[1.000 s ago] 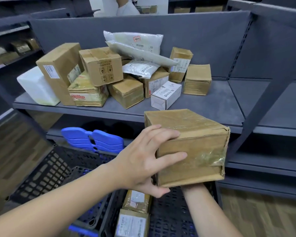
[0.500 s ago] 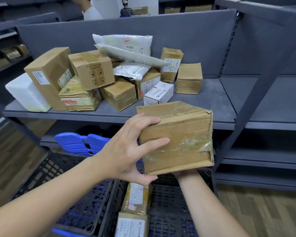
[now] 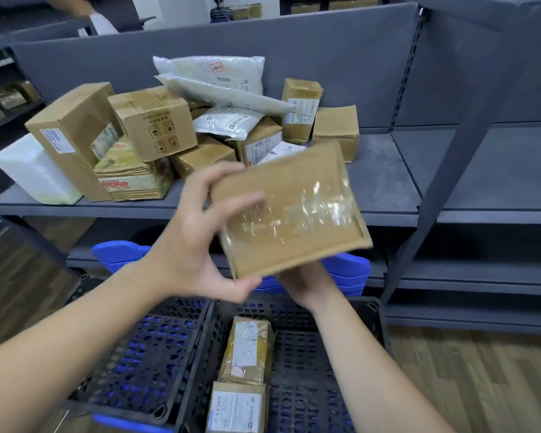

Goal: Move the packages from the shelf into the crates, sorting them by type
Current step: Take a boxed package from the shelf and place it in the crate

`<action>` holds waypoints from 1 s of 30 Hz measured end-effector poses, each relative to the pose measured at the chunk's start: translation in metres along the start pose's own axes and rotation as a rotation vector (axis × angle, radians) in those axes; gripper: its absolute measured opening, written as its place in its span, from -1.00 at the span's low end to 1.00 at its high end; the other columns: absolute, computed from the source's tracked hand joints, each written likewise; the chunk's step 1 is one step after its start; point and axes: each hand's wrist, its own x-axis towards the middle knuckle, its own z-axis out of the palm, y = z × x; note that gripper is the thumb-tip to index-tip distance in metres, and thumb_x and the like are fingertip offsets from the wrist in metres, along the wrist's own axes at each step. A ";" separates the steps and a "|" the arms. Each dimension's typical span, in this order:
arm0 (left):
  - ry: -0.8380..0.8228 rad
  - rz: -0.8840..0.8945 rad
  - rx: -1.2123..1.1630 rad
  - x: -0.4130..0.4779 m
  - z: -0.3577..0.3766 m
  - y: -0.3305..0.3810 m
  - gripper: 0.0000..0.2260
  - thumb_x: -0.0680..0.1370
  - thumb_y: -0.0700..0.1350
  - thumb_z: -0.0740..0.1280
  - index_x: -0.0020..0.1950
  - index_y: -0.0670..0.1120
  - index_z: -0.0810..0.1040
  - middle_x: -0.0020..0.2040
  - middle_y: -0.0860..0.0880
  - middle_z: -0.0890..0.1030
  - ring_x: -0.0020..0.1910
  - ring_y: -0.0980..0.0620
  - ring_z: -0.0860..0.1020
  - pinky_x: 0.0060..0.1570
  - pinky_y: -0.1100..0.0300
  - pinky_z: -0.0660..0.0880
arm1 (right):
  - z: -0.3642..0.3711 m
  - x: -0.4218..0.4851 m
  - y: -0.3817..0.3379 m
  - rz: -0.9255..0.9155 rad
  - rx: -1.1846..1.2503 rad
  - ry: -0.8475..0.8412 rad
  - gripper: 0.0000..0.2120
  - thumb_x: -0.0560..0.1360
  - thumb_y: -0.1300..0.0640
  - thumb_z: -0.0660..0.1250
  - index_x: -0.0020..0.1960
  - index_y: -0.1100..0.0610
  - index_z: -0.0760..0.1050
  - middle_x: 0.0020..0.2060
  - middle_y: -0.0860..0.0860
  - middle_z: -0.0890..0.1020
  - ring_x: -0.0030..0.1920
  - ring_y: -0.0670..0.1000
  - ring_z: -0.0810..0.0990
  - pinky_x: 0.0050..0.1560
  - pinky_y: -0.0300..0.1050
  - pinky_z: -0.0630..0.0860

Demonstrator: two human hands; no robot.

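Both my hands hold a taped brown cardboard box (image 3: 289, 214) in the air in front of the shelf and above the crates. My left hand (image 3: 200, 242) grips its left edge, thumb under the lower corner and fingers over its face. My right hand (image 3: 306, 285) supports it from beneath, its fingers mostly hidden behind the box. The box is tilted with a broad taped face toward me. On the grey shelf (image 3: 388, 182) lies a heap of cardboard boxes (image 3: 153, 126) and white plastic mailers (image 3: 213, 76). Below, the right dark crate (image 3: 369, 320) holds two small boxes (image 3: 247, 348); the left crate (image 3: 144, 354) shows no packages.
A white block-shaped parcel (image 3: 32, 173) lies at the shelf's left end. Stacked blue plastic pieces (image 3: 119, 254) sit on the lower shelf behind the crates. A slanted grey upright (image 3: 444, 170) of the rack stands on the right. Wooden floor lies around the crates.
The box has been turned in my hands, so that a broad taped face now points at me instead of its top and side. My view has tipped down toward the crates.
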 end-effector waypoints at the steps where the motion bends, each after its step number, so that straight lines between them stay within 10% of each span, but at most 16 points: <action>1: 0.001 -0.090 -0.089 0.006 -0.007 -0.004 -0.22 0.29 0.19 0.54 0.41 -0.14 0.49 0.40 -0.29 0.34 0.47 -0.26 0.36 0.47 -0.09 0.36 | 0.000 0.000 -0.003 0.012 0.030 0.007 -0.36 0.48 0.33 0.48 0.52 0.15 0.39 0.28 0.15 0.65 0.29 0.20 0.62 0.43 0.31 0.47; 6: 0.155 -0.870 -0.604 0.033 -0.022 -0.042 -0.48 0.27 0.20 0.46 0.18 0.04 0.65 0.11 -0.05 0.66 0.16 -0.03 0.57 0.11 0.06 0.51 | -0.035 -0.016 -0.011 0.018 0.154 -0.031 0.03 0.04 0.02 0.81 0.42 0.02 0.43 0.29 0.12 0.61 0.24 0.16 0.59 0.23 0.21 0.58; 11: 0.035 -1.542 -0.899 0.029 -0.012 -0.060 -0.50 0.47 0.41 0.24 0.01 -0.01 0.58 -0.09 -0.07 0.59 0.03 -0.16 0.57 0.00 -0.10 0.59 | -0.029 -0.035 -0.043 -0.107 -0.159 0.059 -0.08 0.10 -0.32 0.73 0.31 0.07 0.52 0.03 -0.07 0.70 0.03 -0.02 0.62 0.17 0.00 0.56; 15: -0.160 -1.637 -0.977 0.008 -0.002 -0.076 -0.14 0.43 0.66 -0.08 0.33 0.12 0.61 0.26 -0.13 0.67 0.24 -0.28 0.61 0.19 -0.22 0.56 | 0.000 -0.049 -0.068 -0.209 -0.526 0.240 -0.48 0.43 -0.29 0.47 0.20 0.07 0.62 0.09 -0.03 0.77 0.16 0.01 0.72 0.35 0.16 0.58; 18: -0.193 -1.639 -0.923 0.004 0.003 -0.070 -0.25 0.53 0.57 -0.01 0.30 0.08 0.63 0.20 -0.12 0.72 0.19 -0.23 0.65 0.15 -0.26 0.57 | 0.020 -0.059 -0.079 -0.283 -0.659 0.227 -0.73 0.66 -0.18 0.29 0.25 -0.10 0.62 0.11 -0.14 0.75 0.15 -0.06 0.72 0.23 0.09 0.64; 22: -0.153 -1.676 -0.766 -0.004 0.011 -0.055 -0.62 0.72 0.13 0.17 0.01 -0.10 0.64 -0.02 -0.18 0.76 -0.21 -0.13 0.74 -0.19 -0.11 0.68 | 0.042 -0.059 -0.081 -0.306 -0.511 0.069 -0.49 0.61 -0.31 0.23 0.41 -0.03 0.53 0.09 0.16 0.73 -0.11 0.15 0.74 -0.18 -0.01 0.68; 26: -0.192 -1.752 -0.829 -0.022 0.018 -0.054 -0.66 0.71 0.02 0.22 -0.05 -0.14 0.67 -0.18 -0.13 0.76 -0.28 -0.12 0.74 -0.14 -0.09 0.68 | 0.045 -0.047 -0.076 -0.354 -0.704 0.017 -0.29 0.35 -0.52 0.43 0.43 -0.47 0.29 0.31 0.02 0.55 0.25 -0.04 0.58 0.29 -0.14 0.54; 30: -0.218 -1.725 -0.903 -0.029 0.017 -0.044 -0.66 0.71 -0.08 0.24 -0.10 -0.18 0.72 -0.15 -0.16 0.75 -0.28 -0.11 0.73 -0.32 0.04 0.70 | 0.047 -0.039 -0.071 -0.368 -0.815 0.001 -0.22 0.36 -0.46 0.37 0.50 -0.48 0.13 0.59 -0.21 0.21 0.50 -0.27 0.24 0.47 -0.21 0.25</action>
